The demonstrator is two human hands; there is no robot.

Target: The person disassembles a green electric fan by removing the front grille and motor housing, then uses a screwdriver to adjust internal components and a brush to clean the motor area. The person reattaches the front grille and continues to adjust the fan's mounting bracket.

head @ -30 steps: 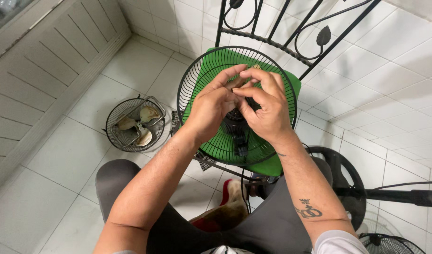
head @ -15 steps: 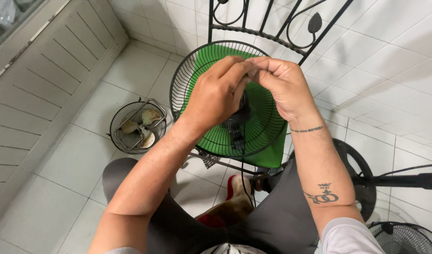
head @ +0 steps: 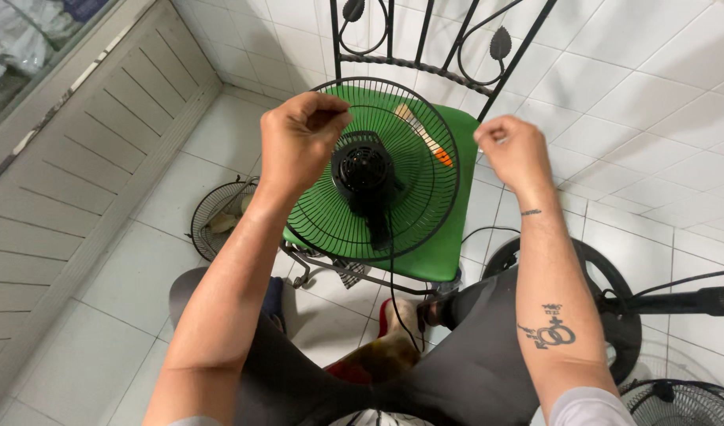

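A black wire fan guard with a black motor housing at its centre lies on the green seat of a black iron chair. My left hand hovers over the guard's left rim with its fingertips pinched together. My right hand is out past the guard's right rim, over the seat's edge, fingers curled shut. Whether either hand pinches something small cannot be seen. A tool with an orange handle lies on the seat under the wires.
A black cord hangs from the motor toward my lap. A second wire guard holding fan blades rests on the white tiled floor at left. A round black fan base with its pole lies at right, another grille at bottom right.
My hands were together over the motor hub, covering it. They have pulled apart to either side, and the hub now shows.
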